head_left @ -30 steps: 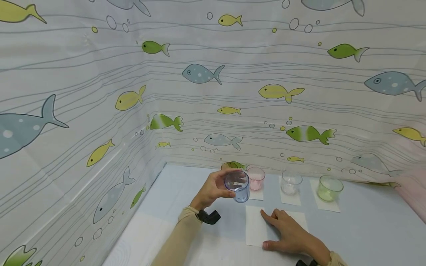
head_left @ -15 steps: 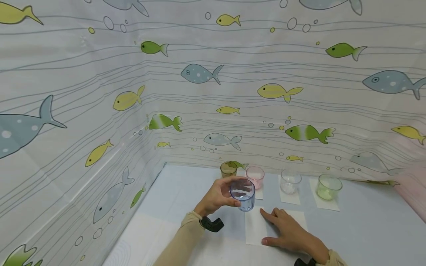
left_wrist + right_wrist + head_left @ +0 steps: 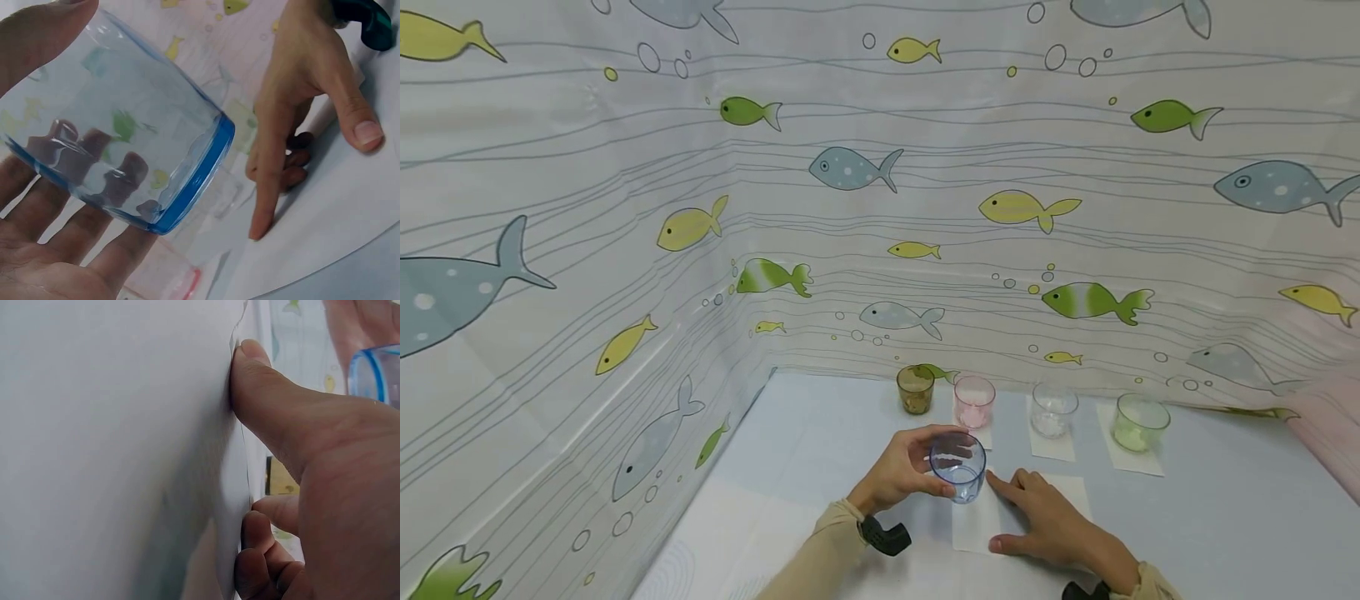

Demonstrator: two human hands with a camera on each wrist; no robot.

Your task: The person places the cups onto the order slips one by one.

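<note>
My left hand (image 3: 904, 472) grips a clear blue tumbler (image 3: 964, 482), thumb on the near side and fingers round the far side. In the left wrist view the tumbler (image 3: 144, 100) is see-through, with a thicker blue base, and the fingers show through its wall. The tumbler is held over the upper left part of a white paper sheet (image 3: 972, 529). On that sheet rests my right hand (image 3: 1048, 521), index finger and thumb stretched out and the other fingers bent. In the right wrist view its thumb (image 3: 265, 381) touches the paper.
At the back stand a brown tumbler (image 3: 916, 390), a pink tumbler (image 3: 975, 402), a clear tumbler (image 3: 1055, 410) and a green tumbler (image 3: 1141, 422). Paper pieces lie under the pink, clear and green ones. A fish-print curtain (image 3: 820, 225) encloses the table (image 3: 820, 408).
My left hand has brought the blue tumbler toward me and to the right, over the paper's edge. The brown tumbler behind has come into full view. My right hand has stayed put.
</note>
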